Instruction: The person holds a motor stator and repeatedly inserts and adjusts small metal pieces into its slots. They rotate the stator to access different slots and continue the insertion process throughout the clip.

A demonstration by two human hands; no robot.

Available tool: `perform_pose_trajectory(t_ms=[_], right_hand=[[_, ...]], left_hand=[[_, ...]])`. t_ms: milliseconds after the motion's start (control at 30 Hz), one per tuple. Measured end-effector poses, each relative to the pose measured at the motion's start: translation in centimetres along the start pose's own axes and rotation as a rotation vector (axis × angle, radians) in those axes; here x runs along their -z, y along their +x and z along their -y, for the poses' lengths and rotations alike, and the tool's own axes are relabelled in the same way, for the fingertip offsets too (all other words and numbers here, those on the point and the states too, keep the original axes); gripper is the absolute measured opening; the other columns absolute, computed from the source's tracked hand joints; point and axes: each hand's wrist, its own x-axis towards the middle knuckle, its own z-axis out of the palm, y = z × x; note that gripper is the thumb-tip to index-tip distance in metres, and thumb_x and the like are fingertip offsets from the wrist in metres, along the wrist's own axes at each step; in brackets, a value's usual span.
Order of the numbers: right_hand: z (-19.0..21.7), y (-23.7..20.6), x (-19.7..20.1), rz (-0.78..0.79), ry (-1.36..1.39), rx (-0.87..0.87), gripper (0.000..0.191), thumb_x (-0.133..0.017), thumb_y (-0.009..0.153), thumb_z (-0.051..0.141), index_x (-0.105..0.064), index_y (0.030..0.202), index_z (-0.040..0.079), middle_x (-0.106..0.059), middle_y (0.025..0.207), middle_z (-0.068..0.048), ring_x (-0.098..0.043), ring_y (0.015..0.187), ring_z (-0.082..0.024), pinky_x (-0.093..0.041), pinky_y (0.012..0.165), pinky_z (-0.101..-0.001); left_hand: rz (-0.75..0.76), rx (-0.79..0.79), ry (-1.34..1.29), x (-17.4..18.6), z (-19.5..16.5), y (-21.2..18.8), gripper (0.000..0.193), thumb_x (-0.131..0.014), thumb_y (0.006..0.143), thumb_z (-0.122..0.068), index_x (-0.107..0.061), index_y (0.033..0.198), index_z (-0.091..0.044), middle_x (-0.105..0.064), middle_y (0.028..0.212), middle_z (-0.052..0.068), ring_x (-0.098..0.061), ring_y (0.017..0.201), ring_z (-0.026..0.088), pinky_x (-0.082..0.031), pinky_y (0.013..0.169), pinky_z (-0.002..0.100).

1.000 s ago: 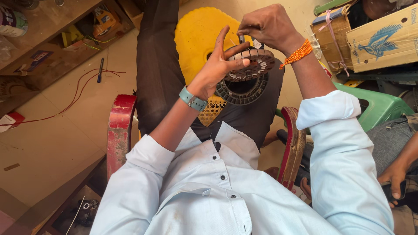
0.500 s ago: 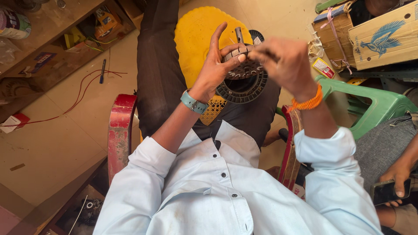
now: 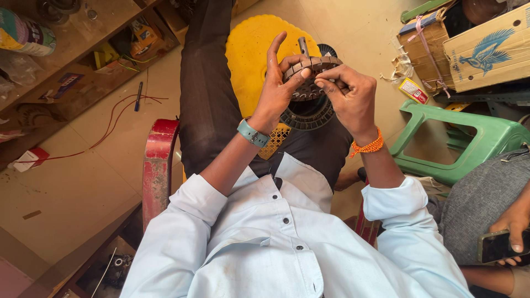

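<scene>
My left hand holds a round, slotted metal motor core upright in front of me, fingers spread along its left rim, with a short metal shaft sticking up from it. My right hand pinches the core's right rim with closed fingers. A second dark ring-shaped part lies on my lap just below the hands. A teal watch sits on my left wrist and an orange thread band on my right.
A yellow plastic stool stands beyond my knees, and a green plastic stool lies to the right. Cardboard boxes are stacked at top right. Wooden shelves with clutter run along the left. Another person's hand holds a phone at lower right.
My right hand has come down from above the core to grip its right rim. The core now sits higher and more upright between both hands.
</scene>
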Motion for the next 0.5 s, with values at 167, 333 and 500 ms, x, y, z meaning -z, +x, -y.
perform_pose_trajectory(t_ms=[167,333,500], right_hand=[[0.1,-2.3,-0.7,0.06,-0.127,0.114,0.003,-0.073,0.097,-0.002,-0.071,0.099,0.0,-0.071,0.085,-0.009,-0.068,0.074,-0.016,-0.051,0.066,-0.0296],[-1.3,-4.9,-0.9,0.088,-0.299,0.164,0.007,-0.073,0.092,-0.005,-0.071,0.097,0.0,-0.071,0.085,-0.015,-0.073,0.079,-0.03,-0.054,0.068,-0.0363],[-2.1,-6.5,0.9,0.045,-0.283,0.081,0.008,-0.073,0.091,-0.005,-0.071,0.098,-0.001,-0.072,0.09,-0.015,-0.073,0.082,-0.03,-0.056,0.072,-0.0342]], left_hand=[[0.135,-0.016,-0.022,0.7,0.2,0.1,0.057,-0.07,0.105,-0.012,-0.044,0.156,-0.013,-0.062,0.138,0.008,-0.059,0.131,0.018,-0.047,0.116,0.036],[0.067,-0.07,0.09,0.1,-0.2,-0.5,0.058,-0.073,0.1,-0.012,-0.046,0.151,-0.015,-0.063,0.137,0.009,-0.062,0.129,0.019,-0.052,0.112,0.035],[-0.073,-0.181,0.449,-1.8,-0.7,-0.6,0.057,-0.084,0.081,-0.013,-0.056,0.131,-0.014,-0.07,0.118,0.004,-0.072,0.108,0.017,-0.058,0.095,0.032]])
